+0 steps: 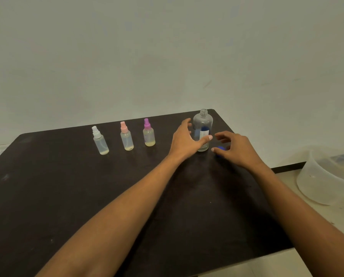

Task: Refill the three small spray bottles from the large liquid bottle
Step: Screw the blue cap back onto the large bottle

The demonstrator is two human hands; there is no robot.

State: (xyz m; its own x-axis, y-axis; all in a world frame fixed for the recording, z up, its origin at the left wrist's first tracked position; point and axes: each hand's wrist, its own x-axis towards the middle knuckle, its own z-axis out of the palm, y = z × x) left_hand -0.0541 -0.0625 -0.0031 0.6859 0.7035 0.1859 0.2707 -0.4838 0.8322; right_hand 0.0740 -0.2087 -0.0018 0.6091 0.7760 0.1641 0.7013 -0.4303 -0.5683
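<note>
Three small spray bottles stand upright in a row toward the far side of the dark tabletop [67,196], apart from one another. Farthest left is the white-topped bottle [100,140], then the pink-topped bottle [126,136], then the purple-topped bottle [148,133]. Each has its sprayer on and only a little yellowish liquid at the bottom.

Right of them the left grip [184,139] is open with its fingers spread. The fingers reach along the left side of the large bottle [202,124] and the thumb crosses in front of its label. Whether it touches the plastic I cannot tell.

That large clear bottle stands upright near the far right corner of the tabletop, its threaded neck uncapped. Just to its near right a blue cap [220,150] shows, mostly hidden.

The right grip [235,148] hovers over the cap with its fingers loosely curved and its thumb tip beside the cap. I cannot tell whether it is pinching the cap or empty.

Off the tabletop at the far right sits a pale plastic tub [327,182] on a lighter surface.
</note>
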